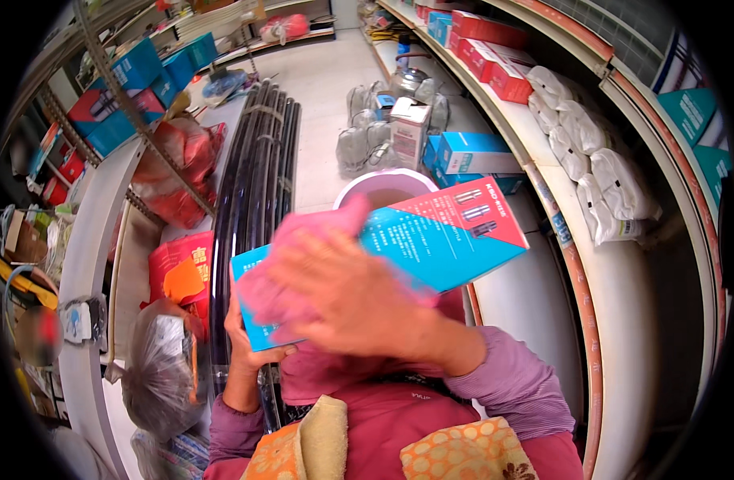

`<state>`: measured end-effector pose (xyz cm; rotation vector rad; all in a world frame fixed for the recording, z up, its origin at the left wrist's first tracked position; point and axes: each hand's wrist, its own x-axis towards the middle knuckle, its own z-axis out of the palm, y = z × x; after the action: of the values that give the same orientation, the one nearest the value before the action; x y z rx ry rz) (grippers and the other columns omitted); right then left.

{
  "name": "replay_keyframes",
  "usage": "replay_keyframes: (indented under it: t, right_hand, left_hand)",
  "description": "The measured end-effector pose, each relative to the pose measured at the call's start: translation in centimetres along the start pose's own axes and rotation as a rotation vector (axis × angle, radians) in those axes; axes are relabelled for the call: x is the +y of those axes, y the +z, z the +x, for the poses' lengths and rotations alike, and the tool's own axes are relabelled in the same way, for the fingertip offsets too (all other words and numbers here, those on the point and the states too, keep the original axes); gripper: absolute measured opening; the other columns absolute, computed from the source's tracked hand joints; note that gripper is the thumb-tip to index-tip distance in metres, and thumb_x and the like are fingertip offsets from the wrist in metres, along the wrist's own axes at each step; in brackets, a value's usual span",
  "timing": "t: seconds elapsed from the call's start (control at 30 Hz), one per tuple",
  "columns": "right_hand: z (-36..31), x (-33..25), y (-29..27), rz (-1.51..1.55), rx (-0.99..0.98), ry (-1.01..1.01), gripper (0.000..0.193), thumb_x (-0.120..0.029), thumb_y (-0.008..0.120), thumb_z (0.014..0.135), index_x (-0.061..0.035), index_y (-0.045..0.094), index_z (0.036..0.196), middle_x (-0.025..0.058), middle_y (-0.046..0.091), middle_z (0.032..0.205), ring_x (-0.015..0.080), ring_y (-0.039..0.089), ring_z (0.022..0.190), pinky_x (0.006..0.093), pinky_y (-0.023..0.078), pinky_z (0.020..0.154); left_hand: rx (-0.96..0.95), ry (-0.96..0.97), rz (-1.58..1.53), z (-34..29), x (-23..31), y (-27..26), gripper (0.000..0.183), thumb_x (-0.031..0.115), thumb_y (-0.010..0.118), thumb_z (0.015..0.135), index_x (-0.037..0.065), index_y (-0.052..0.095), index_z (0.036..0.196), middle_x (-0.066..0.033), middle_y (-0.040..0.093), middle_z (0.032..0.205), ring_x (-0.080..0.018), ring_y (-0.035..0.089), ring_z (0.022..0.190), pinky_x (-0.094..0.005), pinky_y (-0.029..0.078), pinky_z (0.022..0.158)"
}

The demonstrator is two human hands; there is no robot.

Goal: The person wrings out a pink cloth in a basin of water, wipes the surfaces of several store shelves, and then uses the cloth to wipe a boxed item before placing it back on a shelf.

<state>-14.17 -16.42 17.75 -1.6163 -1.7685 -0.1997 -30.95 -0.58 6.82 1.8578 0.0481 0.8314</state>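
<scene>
A long blue and red cardboard box (455, 252) lies tilted across my front, its right end higher than its left. My left hand (245, 340) grips the box by its lower left end, with the thumb along the bottom edge. A pink cloth (259, 286) is spread over the left half of the box's upper face. Over the cloth lies my right hand (363, 292), smeared by motion, pressing the cloth on the box. Part of the box's printed face is hidden beneath the hand and cloth.
Behind the box stands a pale round bucket (347, 188). Past it are plastic-wrapped kettles (367, 144) and a white carton (409, 128). The right shelf holds white bagged items (615, 184) and red boxes (495, 68). Dark wrapped poles (251, 160) and a grey plastic bag (163, 368) are at left.
</scene>
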Motion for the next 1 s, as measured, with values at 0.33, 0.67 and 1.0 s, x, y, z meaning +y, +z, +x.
replay_keyframes:
  t: [0.33,0.67,1.0]
  right_hand:
    - [-9.1,9.0,-10.1,-0.322,0.326,0.586,0.045,-0.016,0.064,0.070,-0.0042,0.060,0.113,0.0163,0.059,0.117,0.0362,0.051,0.117,0.0457,0.034,0.104]
    - [-5.3,3.5,-5.3,-0.092,0.217,0.209,0.042,-0.018,0.070,0.064,-0.0029,0.059,0.102,0.0150,0.057,0.105,0.0340,0.051,0.108,0.0493,0.034,0.096]
    - [-14.4,13.5,-13.6,0.773,0.823,0.802,0.029,-0.016,0.058,0.086,-0.0018,0.059,0.111,0.0071,0.064,0.102,0.0179,0.061,0.097,0.0333,0.050,0.082]
  left_hand:
    - [0.088,-0.125,-0.108,0.9,1.1,0.7,0.120,0.033,0.086,0.053,-0.008,0.017,0.143,-0.0101,0.057,0.114,-0.0175,0.059,0.096,-0.0290,0.049,0.083]
    - [0.054,-0.140,-0.044,-1.5,-1.5,-1.8,0.087,0.033,0.086,0.056,-0.005,0.043,0.122,-0.0092,0.060,0.105,-0.0197,0.059,0.096,-0.0318,0.049,0.080]
    - [0.080,-0.398,-0.129,-3.7,-1.3,-3.2,0.085,0.019,0.084,0.053,-0.002,0.042,0.125,-0.0096,0.057,0.113,-0.0214,0.057,0.100,-0.0340,0.048,0.085]
